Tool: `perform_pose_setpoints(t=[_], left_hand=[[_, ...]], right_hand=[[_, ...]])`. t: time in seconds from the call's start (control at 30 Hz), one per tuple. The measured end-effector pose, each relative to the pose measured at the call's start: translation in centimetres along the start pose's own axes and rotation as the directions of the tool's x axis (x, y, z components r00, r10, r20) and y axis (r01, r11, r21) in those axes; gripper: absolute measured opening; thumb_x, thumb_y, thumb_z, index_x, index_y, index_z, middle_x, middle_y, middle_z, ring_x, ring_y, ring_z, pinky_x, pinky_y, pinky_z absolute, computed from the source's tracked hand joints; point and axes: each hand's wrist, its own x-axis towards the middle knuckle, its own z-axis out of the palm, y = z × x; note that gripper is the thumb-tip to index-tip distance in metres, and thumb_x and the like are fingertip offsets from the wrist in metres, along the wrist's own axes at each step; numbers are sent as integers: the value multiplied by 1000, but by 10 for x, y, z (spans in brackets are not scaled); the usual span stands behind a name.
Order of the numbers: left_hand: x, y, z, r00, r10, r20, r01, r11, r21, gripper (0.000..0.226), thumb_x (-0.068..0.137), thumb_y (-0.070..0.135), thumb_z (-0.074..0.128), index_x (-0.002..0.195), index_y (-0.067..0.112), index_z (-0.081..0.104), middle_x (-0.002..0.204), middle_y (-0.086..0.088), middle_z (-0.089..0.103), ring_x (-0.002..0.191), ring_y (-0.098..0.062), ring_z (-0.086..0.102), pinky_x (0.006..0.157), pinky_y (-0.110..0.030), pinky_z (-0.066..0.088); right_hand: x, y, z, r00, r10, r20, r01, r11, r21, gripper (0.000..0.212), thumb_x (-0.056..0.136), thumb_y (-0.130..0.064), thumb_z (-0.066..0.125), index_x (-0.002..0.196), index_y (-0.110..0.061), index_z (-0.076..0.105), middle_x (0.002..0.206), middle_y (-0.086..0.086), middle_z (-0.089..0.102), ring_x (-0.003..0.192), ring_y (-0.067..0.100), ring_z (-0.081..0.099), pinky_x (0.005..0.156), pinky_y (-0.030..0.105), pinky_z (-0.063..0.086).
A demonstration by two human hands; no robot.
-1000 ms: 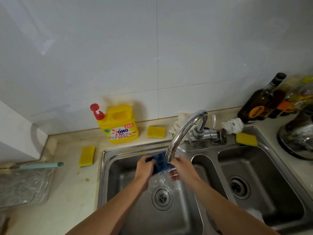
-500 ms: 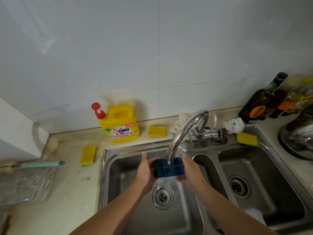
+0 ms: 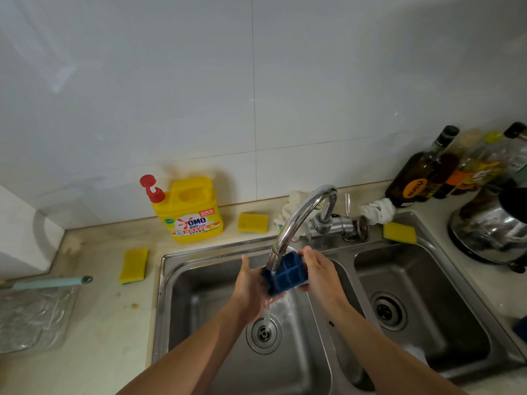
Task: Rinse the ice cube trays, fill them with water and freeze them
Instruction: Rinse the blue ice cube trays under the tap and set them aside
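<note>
A small dark blue ice cube tray (image 3: 288,273) is held under the chrome faucet (image 3: 296,220), above the left basin of the steel double sink (image 3: 216,283). Its compartments face me and it tilts down to the left. My left hand (image 3: 251,283) holds its lower left end. My right hand (image 3: 319,272) grips its upper right end with the fingers curled round the edge. Water runs off the tray and falls to the left drain (image 3: 263,333).
A yellow OMO detergent jug (image 3: 191,212) stands behind the sink. Yellow sponges lie at the left (image 3: 134,265), the back (image 3: 253,222) and the right rim (image 3: 399,232). Bottles (image 3: 419,172) and a steel kettle (image 3: 490,229) crowd the right counter. A plastic sheet (image 3: 31,317) lies left.
The tray has turned from level to tilted, its right end lifted up beside the spout, and its compartments now face me. Both hands stayed on its ends.
</note>
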Motion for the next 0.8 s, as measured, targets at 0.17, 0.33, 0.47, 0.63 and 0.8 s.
perform_pose_setpoints(t=[0.17, 0.33, 0.47, 0.63, 0.8], left_hand=[[1, 0, -3, 1000, 17, -10, -16, 1000, 17, 92, 95, 77, 8, 132, 7, 57, 120, -18, 72, 117, -32, 66, 89, -40, 53], [-13, 6, -12, 972, 139, -188, -119, 986, 114, 68, 101, 66, 27, 122, 13, 65, 113, -14, 74, 108, -30, 68, 78, -38, 53], [-27, 17, -22, 937, 262, -231, -214, 953, 216, 61, 103, 59, 33, 109, 13, 72, 100, -10, 76, 97, -26, 70, 72, -34, 53], [-38, 32, -33, 899, 364, -241, -298, 915, 271, 60, 105, 54, 35, 98, 11, 75, 81, -5, 77, 83, -24, 70, 83, -41, 54], [-41, 34, -35, 885, 412, -217, -323, 879, 352, 57, 107, 50, 34, 101, 12, 76, 93, -8, 79, 90, -25, 75, 80, -37, 59]], right_hand=[[0, 1, -2, 1000, -12, -16, 12, 1000, -16, 36, 109, -37, 38, 102, -19, 69, 95, 11, 72, 87, 21, 70, 63, 25, 55], [3, 10, 5, 995, 87, 43, -87, 996, -8, 40, 110, -42, 38, 109, -18, 69, 100, 10, 74, 91, 22, 72, 69, 34, 63], [6, 22, 23, 946, 287, 152, -307, 943, 130, 42, 108, -47, 40, 117, -14, 63, 111, 16, 70, 100, 32, 71, 73, 40, 63], [12, 23, 48, 903, 329, 277, -407, 861, 306, 35, 106, -46, 47, 114, -19, 67, 111, 15, 72, 103, 35, 70, 75, 44, 59], [22, 23, 51, 909, 294, 295, -387, 859, 336, 42, 107, -46, 41, 114, -16, 69, 108, 16, 76, 105, 35, 70, 86, 45, 56]])
